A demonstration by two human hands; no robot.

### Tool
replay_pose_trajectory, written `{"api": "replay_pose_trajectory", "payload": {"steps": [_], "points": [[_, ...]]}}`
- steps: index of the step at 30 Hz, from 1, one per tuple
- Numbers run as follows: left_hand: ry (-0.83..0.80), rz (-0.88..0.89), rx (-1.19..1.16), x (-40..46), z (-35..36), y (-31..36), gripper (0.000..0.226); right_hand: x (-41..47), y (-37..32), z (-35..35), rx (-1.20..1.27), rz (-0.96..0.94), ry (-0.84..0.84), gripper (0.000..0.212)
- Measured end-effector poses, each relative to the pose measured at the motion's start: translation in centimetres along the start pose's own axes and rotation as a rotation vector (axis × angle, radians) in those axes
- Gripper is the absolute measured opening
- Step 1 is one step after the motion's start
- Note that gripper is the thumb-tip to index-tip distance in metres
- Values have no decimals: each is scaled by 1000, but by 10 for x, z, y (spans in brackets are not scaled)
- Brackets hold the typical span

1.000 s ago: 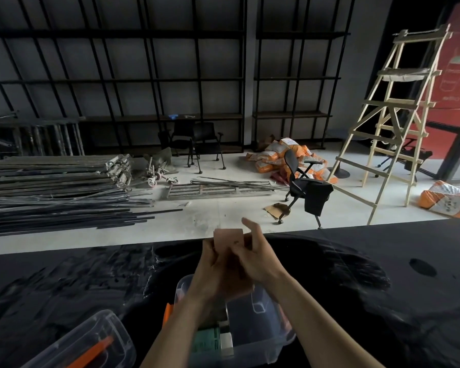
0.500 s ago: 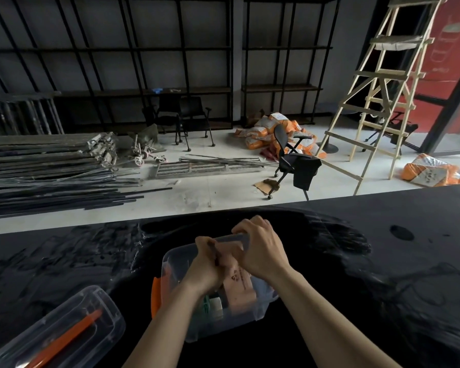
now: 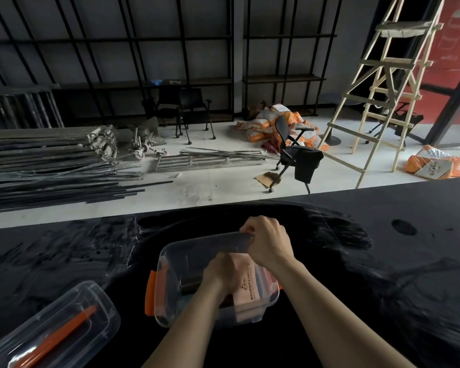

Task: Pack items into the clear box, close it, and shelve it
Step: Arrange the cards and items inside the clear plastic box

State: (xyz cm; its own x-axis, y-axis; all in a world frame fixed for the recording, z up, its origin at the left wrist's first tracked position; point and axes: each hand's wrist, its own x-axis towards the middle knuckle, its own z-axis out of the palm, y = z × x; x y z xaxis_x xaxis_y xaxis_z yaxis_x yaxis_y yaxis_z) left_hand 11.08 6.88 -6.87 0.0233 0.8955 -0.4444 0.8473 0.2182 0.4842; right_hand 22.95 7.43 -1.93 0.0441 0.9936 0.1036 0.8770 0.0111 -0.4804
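Note:
A clear box with an orange latch on its left end stands open on the black table in front of me. A pink packet lies inside it beside darker items. My left hand is down in the box, fingers closed against the pink packet. My right hand grips the box's far right rim. The clear lid with an orange handle lies apart at the lower left.
Beyond the table's far edge is a pale floor with stacked metal bars, a black office chair, a wooden ladder and orange sacks. Black shelving lines the back wall.
Both hands held the pink packet above the box, then lowered it in. My right hand has shifted onto the box's rim while the left stays inside.

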Motion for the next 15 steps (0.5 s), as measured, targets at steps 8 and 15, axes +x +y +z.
{"api": "replay_pose_trajectory", "payload": {"steps": [8,15], "points": [[-11,76,412,-19,9,6,38,-2,0,1,-28,-54,-9,39],[-24,105,417,-16,-4,3,26,-2,-3,-2,-53,-75,-15,36]]}}
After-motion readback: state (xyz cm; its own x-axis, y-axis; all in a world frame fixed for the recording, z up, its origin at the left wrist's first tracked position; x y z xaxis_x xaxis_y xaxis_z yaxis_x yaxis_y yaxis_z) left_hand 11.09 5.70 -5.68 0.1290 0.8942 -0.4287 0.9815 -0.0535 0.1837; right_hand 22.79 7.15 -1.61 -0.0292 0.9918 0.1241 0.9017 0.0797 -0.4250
